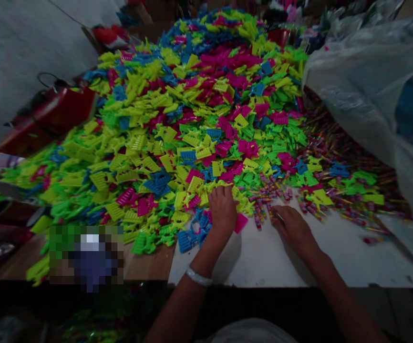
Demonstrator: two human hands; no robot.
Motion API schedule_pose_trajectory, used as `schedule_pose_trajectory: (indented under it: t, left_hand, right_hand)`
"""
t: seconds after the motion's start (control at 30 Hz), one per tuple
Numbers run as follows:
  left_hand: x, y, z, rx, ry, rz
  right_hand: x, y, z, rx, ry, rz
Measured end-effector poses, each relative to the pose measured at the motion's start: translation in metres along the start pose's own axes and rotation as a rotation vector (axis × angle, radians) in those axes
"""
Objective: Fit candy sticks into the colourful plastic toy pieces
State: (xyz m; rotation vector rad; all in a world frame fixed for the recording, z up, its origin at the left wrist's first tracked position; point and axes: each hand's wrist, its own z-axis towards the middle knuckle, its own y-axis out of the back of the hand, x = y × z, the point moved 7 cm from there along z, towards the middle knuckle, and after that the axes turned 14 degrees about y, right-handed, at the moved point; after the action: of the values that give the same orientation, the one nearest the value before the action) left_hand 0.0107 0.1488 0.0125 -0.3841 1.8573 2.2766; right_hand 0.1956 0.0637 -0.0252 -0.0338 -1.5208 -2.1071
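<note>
My left hand [222,207] reaches onto the near edge of a heap of plastic pieces [156,138] in yellow, green, pink and blue. Its fingers curl down over yellow pieces, and whatever they grip is hidden. Blue pieces [197,231] lie just left of that wrist, and a flat pink piece [241,222] lies to its right. Beside several small sticks with colourful wrapping [258,216], my right hand [295,231] is closed, thumb and fingers drawn together. Too dark to make out is anything held in that pinch.
Both hands are over a white board [260,262] on a wooden table [149,267]. More wrapped sticks [356,143] are heaped at the right under a translucent plastic sheet [356,81]. At the left stands a red box-like object [52,119]; a blurred-out patch covers the lower left.
</note>
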Motion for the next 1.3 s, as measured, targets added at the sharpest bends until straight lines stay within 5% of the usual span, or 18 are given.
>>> schedule_pose_trajectory:
  t: [0.2,0.43,0.53,0.7,0.77,0.97,1.13,1.23,1.3]
  left_hand:
    - [0.017,0.013,-0.002,0.086,0.069,-0.416]
    - [0.006,-0.011,-0.046,0.618,0.38,-1.207]
    - [0.006,-0.009,-0.063,0.654,0.346,-1.166]
    - [-0.003,0.015,-0.066,0.668,0.025,-0.81]
    - [-0.005,0.013,-0.066,0.726,0.067,-0.813]
    - [0.004,-0.011,-0.08,0.79,0.593,-1.342]
    - [0.0,-0.01,-0.091,1.001,0.401,-1.131]
    - [-0.002,-0.005,-0.092,1.04,0.254,-0.955]
    - [0.0,-0.005,-0.091,1.016,0.302,-0.968]
  right_hand:
    - [-0.007,0.012,-0.001,-0.21,-0.206,0.228]
    - [0.027,0.001,0.009,-0.176,-0.424,0.8]
    - [0.03,0.003,0.008,-0.071,-0.416,0.842]
    - [0.041,0.014,0.01,0.296,-0.174,0.852]
    - [0.04,0.018,0.011,0.253,-0.195,0.854]
    - [0.04,0.005,-0.006,0.061,-0.389,0.872]
    - [0.049,0.006,-0.008,0.199,-0.238,0.859]
    - [0.051,0.01,-0.007,0.338,-0.145,0.818]
    - [0.048,0.014,-0.007,0.322,-0.153,0.773]
